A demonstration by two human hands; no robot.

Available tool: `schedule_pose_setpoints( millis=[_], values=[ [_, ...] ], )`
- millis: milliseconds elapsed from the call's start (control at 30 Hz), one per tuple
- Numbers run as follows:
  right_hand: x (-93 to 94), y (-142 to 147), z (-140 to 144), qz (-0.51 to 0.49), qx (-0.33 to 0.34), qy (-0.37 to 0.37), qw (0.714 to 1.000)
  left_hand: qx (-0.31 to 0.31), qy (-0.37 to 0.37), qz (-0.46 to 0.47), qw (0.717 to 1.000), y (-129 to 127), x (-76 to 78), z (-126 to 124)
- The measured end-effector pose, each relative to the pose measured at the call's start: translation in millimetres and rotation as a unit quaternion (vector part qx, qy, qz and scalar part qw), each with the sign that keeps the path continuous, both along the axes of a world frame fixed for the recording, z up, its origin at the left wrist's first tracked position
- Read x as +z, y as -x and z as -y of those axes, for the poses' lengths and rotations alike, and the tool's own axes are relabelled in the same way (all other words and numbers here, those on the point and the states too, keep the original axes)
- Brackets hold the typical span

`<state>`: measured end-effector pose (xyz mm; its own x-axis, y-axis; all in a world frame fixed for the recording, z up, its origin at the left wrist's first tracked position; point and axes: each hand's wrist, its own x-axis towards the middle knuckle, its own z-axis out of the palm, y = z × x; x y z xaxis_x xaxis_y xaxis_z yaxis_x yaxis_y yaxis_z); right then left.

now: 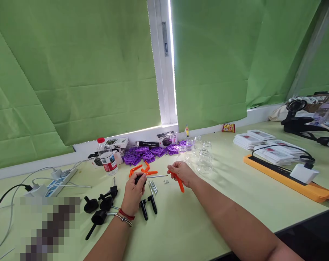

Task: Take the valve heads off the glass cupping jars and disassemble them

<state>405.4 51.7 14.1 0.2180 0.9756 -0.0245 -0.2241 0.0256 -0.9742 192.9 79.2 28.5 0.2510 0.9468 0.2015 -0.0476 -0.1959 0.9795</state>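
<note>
My left hand (134, 190) is closed around the black end of a thin metal rod (157, 176), which points right, its tip close to my right hand. Whether the rod is a screwdriver or a loose part I cannot tell. My right hand (182, 174) pinches an orange plastic piece (181, 185) that hangs down below the fingers. Between the hands lie several tiny screws (166, 182) and several silver metal pins (153, 186). Two black crank-like pieces (144, 210) lie beside my left wrist. More orange pieces (146, 166) rest just behind my left hand.
Black parts with metal rods (99, 217) lie at left, near a power strip (61, 183) and a bottle (108, 159). Purple parts (138, 154) and glass jars (204, 162) stand behind. White packets (278, 152) and an orange power strip (286, 177) lie right.
</note>
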Motion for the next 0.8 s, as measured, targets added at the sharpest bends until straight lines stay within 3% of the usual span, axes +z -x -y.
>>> schedule_pose_setpoints(
  millis=[367, 800],
  values=[
    [7.8, 7.1, 8.3, -0.141, 0.096, 0.016, 0.985, -0.034, 0.008, -0.019, 0.999, -2.6, -4.6, 1.6],
    [2.4, 13.0, 9.0, -0.128, 0.118, 0.000, 0.985, -0.051, 0.030, -0.020, 0.998, -5.3, -6.9, 0.9]
  ],
)
